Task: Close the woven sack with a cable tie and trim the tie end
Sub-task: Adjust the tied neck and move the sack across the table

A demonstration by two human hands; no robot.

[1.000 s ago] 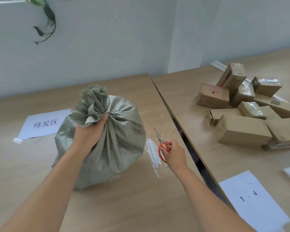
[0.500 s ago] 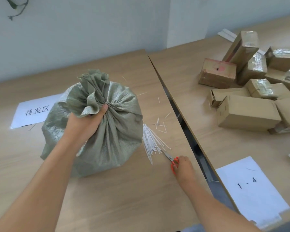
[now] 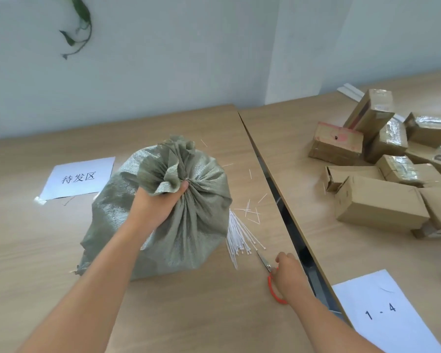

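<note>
A grey-green woven sack [image 3: 189, 225] stands full on the left table. My left hand [image 3: 155, 202] grips its gathered neck, with the ruffled mouth bunched above my fingers. A loose bundle of white cable ties [image 3: 238, 236] lies against the sack's right side. Red-handled scissors [image 3: 271, 278] lie flat on the table just in front of the ties, blades pointing at them. My right hand [image 3: 289, 273] hovers low over the red handles with fingers loosely curled and the thumb reaching past the pivot; no finger shows in a loop.
Several trimmed white tie ends [image 3: 251, 212] litter the table right of the sack. A dark gap [image 3: 290, 225] splits the two tables. Several cardboard boxes [image 3: 377, 205] pile on the right table. Paper labels lie at the left [image 3: 79, 177] and bottom right [image 3: 382, 309].
My right hand lowered the scissors from upright beside the ties down flat onto the table, nearer to me. My left hand kept hold of the sack's neck.
</note>
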